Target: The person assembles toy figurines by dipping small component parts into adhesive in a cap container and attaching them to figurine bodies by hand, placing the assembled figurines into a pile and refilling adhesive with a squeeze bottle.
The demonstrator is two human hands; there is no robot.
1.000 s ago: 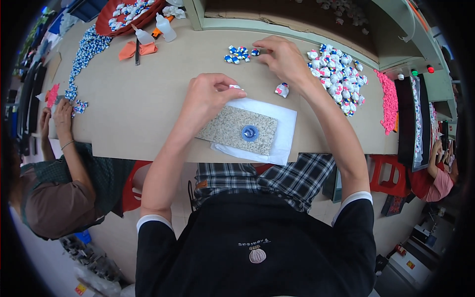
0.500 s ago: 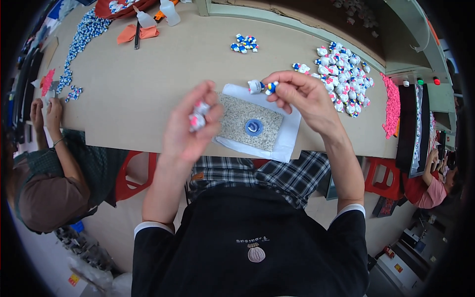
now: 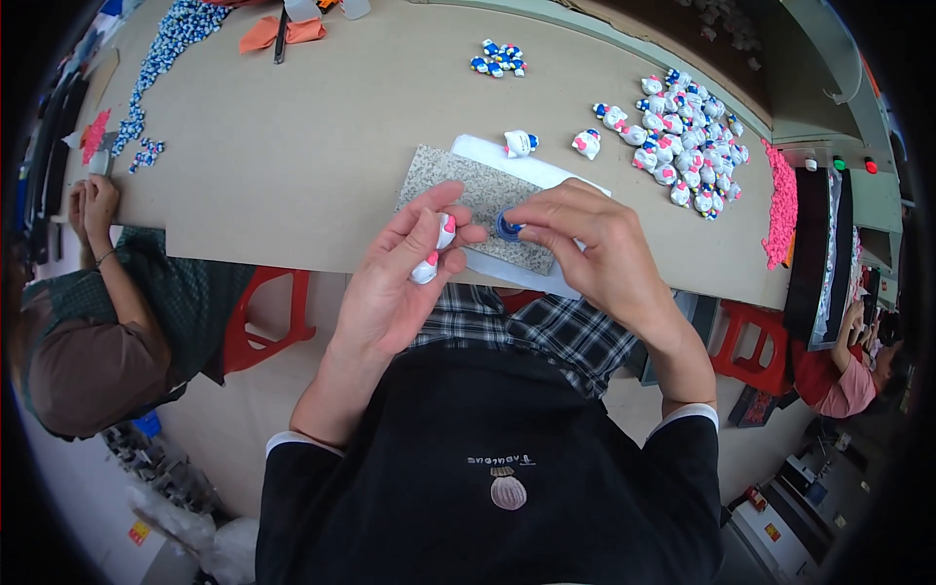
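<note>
In my left hand (image 3: 395,278), palm turned up, rest two white figurine heads (image 3: 424,271) with pink bows, the fingers curled around them. My right hand (image 3: 600,244) pinches a small blue figurine body, mostly hidden by the fingertips, down at the round blue dish (image 3: 506,229). That dish sits on a speckled grey stone slab (image 3: 429,174), which lies over a white sheet (image 3: 478,148). Beyond the slab lies a white figurine with a blue body (image 3: 521,143). To its right is another white piece with pink (image 3: 586,143).
A heap of white figurines (image 3: 687,141) lies to the right, beside pink pieces (image 3: 778,205). Small blue-and-white pieces (image 3: 499,58) form a cluster farther back. At far left are many blue pieces (image 3: 171,58), an orange cloth (image 3: 283,32) and a co-worker's hands (image 3: 93,205).
My right hand has come down and nearer, from beside the white figurine to the blue dish. My left hand has moved right and lower, still holding the heads. The view has shifted slightly.
</note>
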